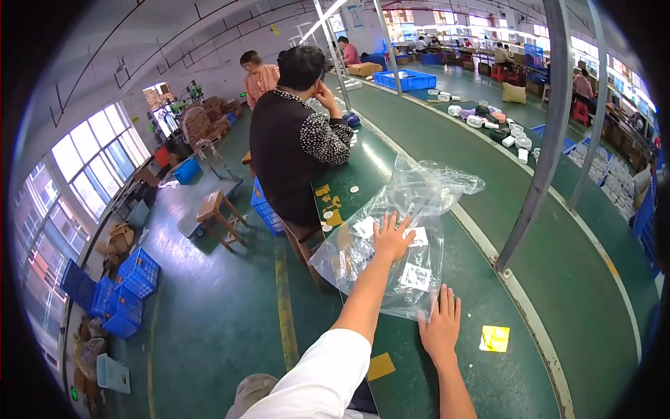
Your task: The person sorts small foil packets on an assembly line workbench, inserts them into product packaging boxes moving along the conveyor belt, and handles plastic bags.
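A large clear plastic bag [427,269] lies spread and crinkled on the green bench top [481,293]. On its middle my left hand [393,239] rests flat with the fingers spread. White square labels with dark print, one of them a label [417,276] close to the bag's near side, show at the bag; whether they are on it or beneath it I cannot tell. At the bag's near edge my right hand [441,325] lies palm down, fingers stretched out, its fingertips beside the plastic. Right of that hand is a small bright yellow square [495,339].
A seated co-worker [296,140] in a dark vest sits ahead on the left. A grey metal post [534,153] rises at the right beside a green conveyor belt [579,279]. White and coloured items [499,126] lie farther off. Blue crates [124,307] and a wooden stool [218,213] stand left.
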`<move>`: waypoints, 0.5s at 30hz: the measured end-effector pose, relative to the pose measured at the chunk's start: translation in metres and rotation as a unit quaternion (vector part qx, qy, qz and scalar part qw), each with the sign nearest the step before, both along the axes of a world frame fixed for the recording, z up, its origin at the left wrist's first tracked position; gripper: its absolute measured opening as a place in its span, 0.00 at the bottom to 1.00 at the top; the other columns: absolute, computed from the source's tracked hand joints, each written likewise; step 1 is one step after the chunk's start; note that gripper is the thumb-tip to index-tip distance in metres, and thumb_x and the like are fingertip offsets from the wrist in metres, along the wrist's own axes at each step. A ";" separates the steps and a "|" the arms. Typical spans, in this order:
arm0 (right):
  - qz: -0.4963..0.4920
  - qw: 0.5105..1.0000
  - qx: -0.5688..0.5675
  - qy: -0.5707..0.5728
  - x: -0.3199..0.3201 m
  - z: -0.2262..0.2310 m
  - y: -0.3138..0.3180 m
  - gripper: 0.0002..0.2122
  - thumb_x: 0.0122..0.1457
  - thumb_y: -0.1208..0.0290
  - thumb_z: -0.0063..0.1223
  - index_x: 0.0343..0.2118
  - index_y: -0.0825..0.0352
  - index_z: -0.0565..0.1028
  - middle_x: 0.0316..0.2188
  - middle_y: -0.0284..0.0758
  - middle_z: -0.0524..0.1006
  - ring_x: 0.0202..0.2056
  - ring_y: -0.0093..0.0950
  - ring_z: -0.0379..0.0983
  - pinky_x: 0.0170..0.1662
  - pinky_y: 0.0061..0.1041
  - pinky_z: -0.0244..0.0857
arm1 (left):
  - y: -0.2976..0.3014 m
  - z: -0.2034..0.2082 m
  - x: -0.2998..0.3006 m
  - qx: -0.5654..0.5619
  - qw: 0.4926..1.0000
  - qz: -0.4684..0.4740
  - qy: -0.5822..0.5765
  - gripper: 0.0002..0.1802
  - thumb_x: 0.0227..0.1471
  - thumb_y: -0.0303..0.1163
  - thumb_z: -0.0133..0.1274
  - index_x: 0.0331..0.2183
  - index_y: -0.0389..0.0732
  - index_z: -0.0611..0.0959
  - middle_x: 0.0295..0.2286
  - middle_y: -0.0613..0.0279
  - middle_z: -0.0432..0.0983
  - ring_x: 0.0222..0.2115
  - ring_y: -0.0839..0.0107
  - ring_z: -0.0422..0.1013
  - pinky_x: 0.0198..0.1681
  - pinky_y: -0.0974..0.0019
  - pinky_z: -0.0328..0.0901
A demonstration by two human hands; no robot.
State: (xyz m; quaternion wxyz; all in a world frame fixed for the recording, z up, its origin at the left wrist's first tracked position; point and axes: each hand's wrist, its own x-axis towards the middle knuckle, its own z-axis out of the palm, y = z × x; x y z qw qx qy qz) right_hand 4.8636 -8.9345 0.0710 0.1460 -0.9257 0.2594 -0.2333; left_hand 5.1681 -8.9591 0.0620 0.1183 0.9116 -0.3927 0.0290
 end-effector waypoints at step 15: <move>0.097 0.892 0.249 -0.365 -0.066 0.182 -0.005 0.15 0.46 0.84 0.44 0.38 0.74 0.78 0.32 0.38 0.76 0.34 0.27 0.70 0.36 0.22 0.62 | 0.012 -0.001 0.011 0.004 0.999 0.011 0.034 0.37 0.63 0.64 0.37 0.69 0.65 0.59 0.71 0.56 0.43 0.72 0.55 0.37 0.71 0.37 0.28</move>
